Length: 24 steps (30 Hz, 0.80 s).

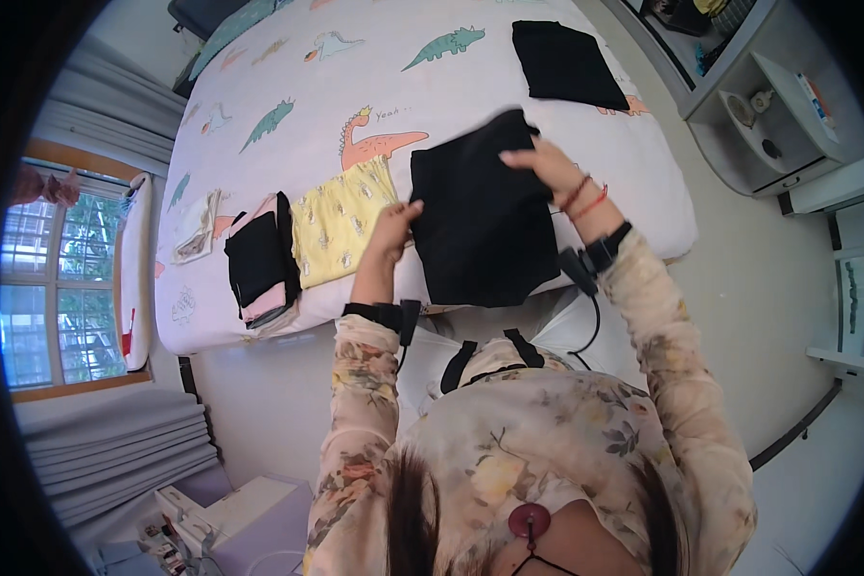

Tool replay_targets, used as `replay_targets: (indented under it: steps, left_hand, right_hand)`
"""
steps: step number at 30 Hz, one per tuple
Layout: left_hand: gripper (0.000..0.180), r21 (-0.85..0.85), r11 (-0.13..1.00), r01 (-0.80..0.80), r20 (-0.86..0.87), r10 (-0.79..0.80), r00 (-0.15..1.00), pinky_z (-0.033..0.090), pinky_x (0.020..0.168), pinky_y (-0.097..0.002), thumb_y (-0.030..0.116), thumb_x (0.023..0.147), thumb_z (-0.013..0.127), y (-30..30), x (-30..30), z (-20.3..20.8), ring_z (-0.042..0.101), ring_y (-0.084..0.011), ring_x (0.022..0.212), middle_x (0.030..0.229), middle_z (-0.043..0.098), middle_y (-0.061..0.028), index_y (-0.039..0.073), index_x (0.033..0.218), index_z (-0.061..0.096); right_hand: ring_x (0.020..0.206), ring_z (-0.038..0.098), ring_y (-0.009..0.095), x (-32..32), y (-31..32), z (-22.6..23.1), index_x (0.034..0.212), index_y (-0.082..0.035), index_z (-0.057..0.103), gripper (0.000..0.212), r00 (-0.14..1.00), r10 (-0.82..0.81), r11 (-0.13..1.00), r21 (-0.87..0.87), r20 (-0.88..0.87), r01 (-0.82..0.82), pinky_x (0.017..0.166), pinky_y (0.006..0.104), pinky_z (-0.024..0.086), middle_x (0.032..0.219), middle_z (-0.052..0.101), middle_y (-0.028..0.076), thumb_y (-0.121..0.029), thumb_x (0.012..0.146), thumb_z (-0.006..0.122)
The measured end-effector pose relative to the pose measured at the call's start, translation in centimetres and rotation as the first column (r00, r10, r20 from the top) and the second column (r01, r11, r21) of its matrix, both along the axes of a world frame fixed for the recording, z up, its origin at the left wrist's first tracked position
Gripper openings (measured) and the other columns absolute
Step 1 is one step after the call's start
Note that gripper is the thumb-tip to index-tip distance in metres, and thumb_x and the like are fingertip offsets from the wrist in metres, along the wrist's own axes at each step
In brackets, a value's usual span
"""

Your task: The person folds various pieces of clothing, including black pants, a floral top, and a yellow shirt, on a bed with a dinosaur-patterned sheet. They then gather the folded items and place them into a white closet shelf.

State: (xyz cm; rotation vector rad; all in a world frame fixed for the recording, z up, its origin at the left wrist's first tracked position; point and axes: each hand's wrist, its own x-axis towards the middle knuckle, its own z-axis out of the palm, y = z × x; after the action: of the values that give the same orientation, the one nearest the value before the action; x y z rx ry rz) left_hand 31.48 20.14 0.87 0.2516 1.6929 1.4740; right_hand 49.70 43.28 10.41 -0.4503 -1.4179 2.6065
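Left hand (391, 230) pinches left edge of rectangular folded garment of matte black fabric (485, 221), centre of frame. Right hand (547, 171) partly curled around upper right corner, some fingers hidden. Lower end reaches near edge of pale dinosaur-print bed cover (317, 110); loosened pinch could let folds slip open. Just left, yellow patterned cloth (341, 230): sideways brush could rumple it. Farther left, uneven black-and-pink clothes stack (256, 259) could slump if bumped.

Plain black garment (480, 230), yellow cloth (341, 230) (patterned)
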Motion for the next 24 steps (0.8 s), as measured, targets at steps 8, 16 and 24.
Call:
replay_targets:
  steps: [8, 16, 24]
  left_hand:
    - [0.02, 0.376, 0.922, -0.086, -0.138, 0.148, 0.979, 0.05, 0.072, -0.0257, 0.017, 0.091, 0.055, 0.6, -0.4, 11.6, 0.06, -0.0133, 0.079, 0.089, 0.062, -0.008, -0.002, 0.099, 0.054]
    - [0.049, -0.523, 0.847, -0.092, -0.718, -0.38, 0.583, 0.045, 0.081, -0.0395, 0.018, 0.075, 0.069, -1.2, 3.3, -3.5, 0.054, -0.038, 0.094, 0.106, 0.052, -0.0251, -0.005, 0.113, 0.049]
    - [0.061, -0.407, 0.903, -0.139, -0.913, -0.409, 0.017, 0.015, 0.093, -0.0721, 0.041, 0.079, 0.062, 6.3, 7.0, 4.7, 0.015, -0.0489, 0.131, 0.142, 0.026, -0.0189, 0.017, 0.132, 0.043]
  right_hand:
    - [0.083, 0.065, 0.018, 0.0, 0.6, 8.6, 0.111, 0.005, 0.054, 0.031, 0.98, 0.02, 0.999, 0.041, -0.197, -0.013, 0.074, 0.0303, 0.054, 0.097, 0.064, 0.012, -0.011, 0.085, 0.061]
    - [0.098, 0.058, 0.023, 6.7, -1.1, -12.9, 0.119, 0.005, 0.05, 0.041, 0.917, -0.163, 0.986, 0.033, 0.364, 0.162, 0.088, 0.0333, 0.046, 0.11, 0.06, 0.014, -0.008, 0.082, 0.062]
    - [0.101, 0.056, 0.017, 6.3, -0.5, -14.1, 0.12, 0.004, 0.05, 0.043, 0.948, -0.182, 0.965, 0.233, 0.26, 0.121, 0.089, 0.0299, 0.044, 0.112, 0.059, 0.01, -0.012, 0.083, 0.065]
